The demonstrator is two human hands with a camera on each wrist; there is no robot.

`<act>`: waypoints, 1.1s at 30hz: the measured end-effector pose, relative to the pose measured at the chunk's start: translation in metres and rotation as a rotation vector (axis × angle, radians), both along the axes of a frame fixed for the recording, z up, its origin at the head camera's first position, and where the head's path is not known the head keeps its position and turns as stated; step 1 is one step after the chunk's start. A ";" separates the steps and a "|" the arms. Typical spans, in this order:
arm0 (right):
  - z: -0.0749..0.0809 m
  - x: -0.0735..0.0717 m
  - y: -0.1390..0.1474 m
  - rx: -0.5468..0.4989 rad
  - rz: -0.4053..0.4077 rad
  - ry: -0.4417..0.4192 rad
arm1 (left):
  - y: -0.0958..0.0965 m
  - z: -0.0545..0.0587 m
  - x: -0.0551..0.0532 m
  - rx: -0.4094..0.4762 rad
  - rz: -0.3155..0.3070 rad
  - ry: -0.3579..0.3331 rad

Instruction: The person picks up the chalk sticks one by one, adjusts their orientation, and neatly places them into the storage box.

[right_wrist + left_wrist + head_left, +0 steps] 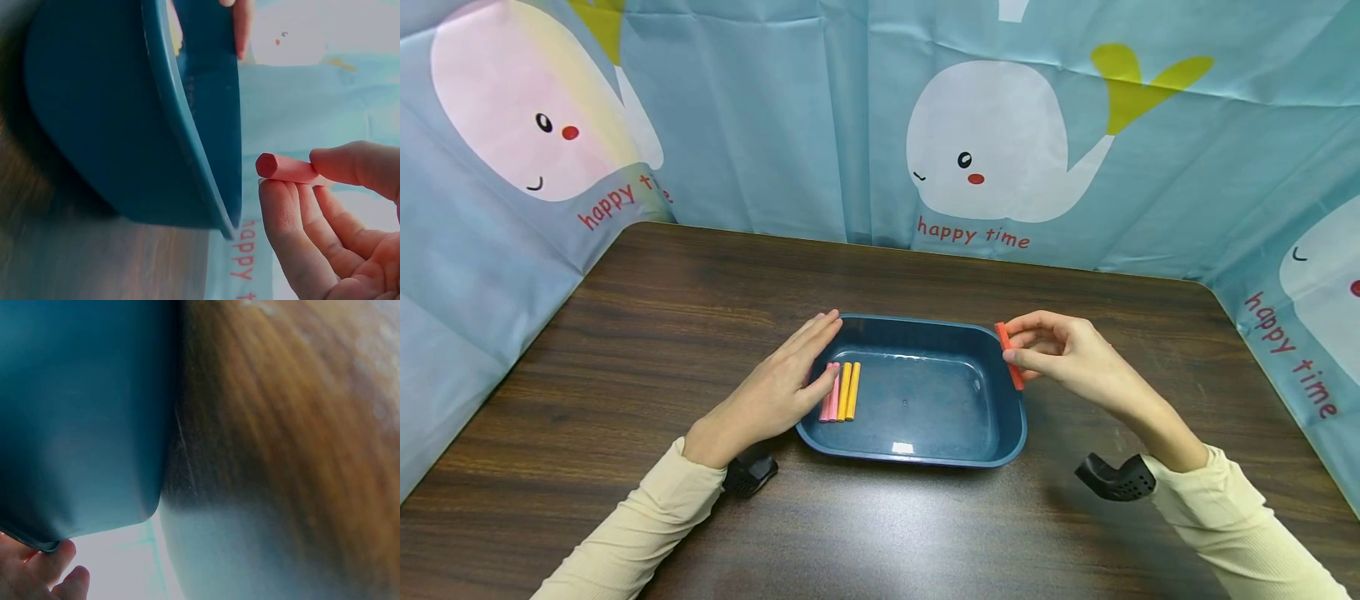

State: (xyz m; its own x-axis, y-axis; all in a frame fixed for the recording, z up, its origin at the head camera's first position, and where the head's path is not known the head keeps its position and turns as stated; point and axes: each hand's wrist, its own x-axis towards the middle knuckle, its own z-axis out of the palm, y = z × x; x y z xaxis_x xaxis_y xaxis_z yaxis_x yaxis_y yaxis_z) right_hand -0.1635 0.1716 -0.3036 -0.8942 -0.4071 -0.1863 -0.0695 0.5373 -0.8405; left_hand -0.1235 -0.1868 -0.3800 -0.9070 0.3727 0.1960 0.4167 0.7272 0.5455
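A dark blue plastic basin (917,454) stands on the table. Over its left rim rests my left hand (767,392), fingers straight along the back left corner and thumb over the inside. Beside that thumb, pink sticks (824,408) and yellow-orange sticks (848,392) lie side by side in the basin's left end. My right hand (1067,354) pinches a red six-sided, chalk-like stick (1011,362) between thumb and fingers, at the basin's right rim. In the right wrist view, the end of this red stick (267,165) faces the camera.
The dark wood-grain table (662,333) reaches back to a light blue curtain (760,125) printed with whales. A black wrist device (751,475) is on the left wrist, and another black device (1116,477) on the right. A small red speck (1110,344) shows behind the right hand.
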 end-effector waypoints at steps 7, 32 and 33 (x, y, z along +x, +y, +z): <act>-0.002 -0.001 -0.013 -0.043 0.009 -0.036 | 0.000 0.000 0.000 -0.001 0.001 -0.002; -0.018 -0.004 -0.057 -0.019 0.085 -0.039 | 0.000 0.001 0.001 -0.004 -0.001 -0.017; -0.018 -0.004 -0.059 -0.022 0.086 -0.047 | 0.000 0.001 0.001 -0.003 -0.001 -0.017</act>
State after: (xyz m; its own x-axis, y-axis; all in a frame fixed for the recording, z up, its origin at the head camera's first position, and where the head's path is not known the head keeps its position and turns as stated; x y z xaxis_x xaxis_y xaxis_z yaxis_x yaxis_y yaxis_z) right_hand -0.1676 0.1129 -0.3219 -0.8461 -0.4868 -0.2173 -0.0749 0.5121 -0.8556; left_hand -0.1225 -0.1872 -0.3785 -0.9099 0.3741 0.1791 0.4078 0.7287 0.5502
